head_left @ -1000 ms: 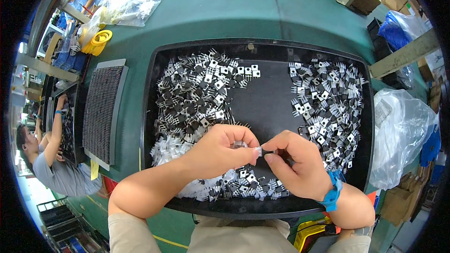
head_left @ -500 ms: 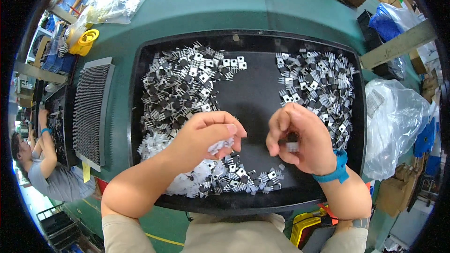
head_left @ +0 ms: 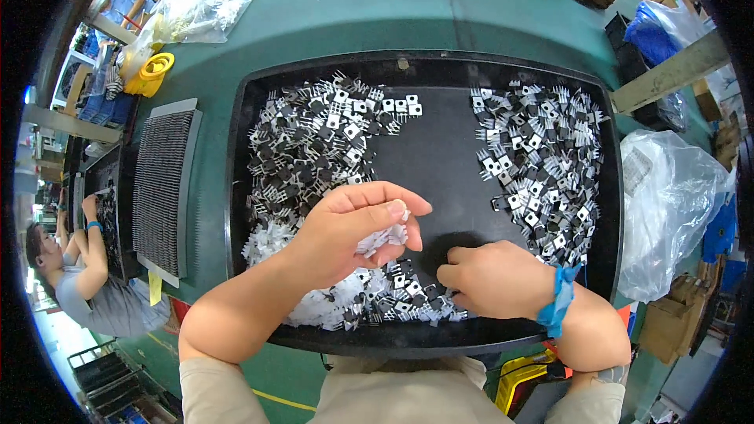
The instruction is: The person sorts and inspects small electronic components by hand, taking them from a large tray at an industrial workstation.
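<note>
My left hand is cupped above the near left part of a black tray, its fingers curled around several small white plastic pieces. Lower and to the right, my right hand has its back up and its fingers bent down at the edge of the near heap of transistors. Its fingertips are mostly hidden, and so is anything between them. Below my left forearm lies a pile of white pieces. Black and silver three-legged transistors fill the left side and right side of the tray.
A grey rack with dense rows stands left of the tray, near a yellow tape roll. Clear plastic bags lie at the far left and right. A metal post rises beside the tray's right corner. Another person works at the left.
My right hand has come down and toward me from above the tray's middle, turning its back up. My left hand stays nearly in place, still around the white pieces.
</note>
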`<state>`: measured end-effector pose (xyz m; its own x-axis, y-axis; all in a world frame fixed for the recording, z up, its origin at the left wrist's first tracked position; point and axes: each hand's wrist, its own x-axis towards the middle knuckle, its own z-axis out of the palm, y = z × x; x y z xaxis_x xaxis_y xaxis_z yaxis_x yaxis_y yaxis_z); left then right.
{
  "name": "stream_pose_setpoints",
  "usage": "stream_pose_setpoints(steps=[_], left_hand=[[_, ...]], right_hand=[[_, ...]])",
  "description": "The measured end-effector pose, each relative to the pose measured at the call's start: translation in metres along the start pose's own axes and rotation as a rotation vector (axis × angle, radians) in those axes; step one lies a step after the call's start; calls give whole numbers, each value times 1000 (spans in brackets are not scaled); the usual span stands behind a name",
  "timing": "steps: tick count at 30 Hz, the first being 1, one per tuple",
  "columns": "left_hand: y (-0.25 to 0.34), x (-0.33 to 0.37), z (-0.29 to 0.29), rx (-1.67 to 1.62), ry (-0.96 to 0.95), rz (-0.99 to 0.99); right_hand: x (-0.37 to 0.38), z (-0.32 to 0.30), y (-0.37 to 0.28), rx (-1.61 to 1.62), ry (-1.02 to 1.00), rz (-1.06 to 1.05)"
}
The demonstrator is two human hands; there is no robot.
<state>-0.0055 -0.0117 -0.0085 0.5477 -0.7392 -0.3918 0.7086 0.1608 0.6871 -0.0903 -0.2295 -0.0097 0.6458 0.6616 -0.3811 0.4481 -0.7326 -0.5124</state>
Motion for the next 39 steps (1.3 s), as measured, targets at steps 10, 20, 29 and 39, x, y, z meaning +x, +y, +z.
stream_pose_setpoints(steps=[10,20,29,39], left_hand=[[0,-1,-2,98,-9,-23],[-2,-2,3,193,-47,15],[-3,-5,6,491,-108,43],[-3,-5,8,618,-96,20]], right_hand=[[3,-23,-7,740,664,-32],[4,-26,-8,588,849,-42],[6,-20,-16,439,967,-93],[7,-15,-19,397,922,-72]])
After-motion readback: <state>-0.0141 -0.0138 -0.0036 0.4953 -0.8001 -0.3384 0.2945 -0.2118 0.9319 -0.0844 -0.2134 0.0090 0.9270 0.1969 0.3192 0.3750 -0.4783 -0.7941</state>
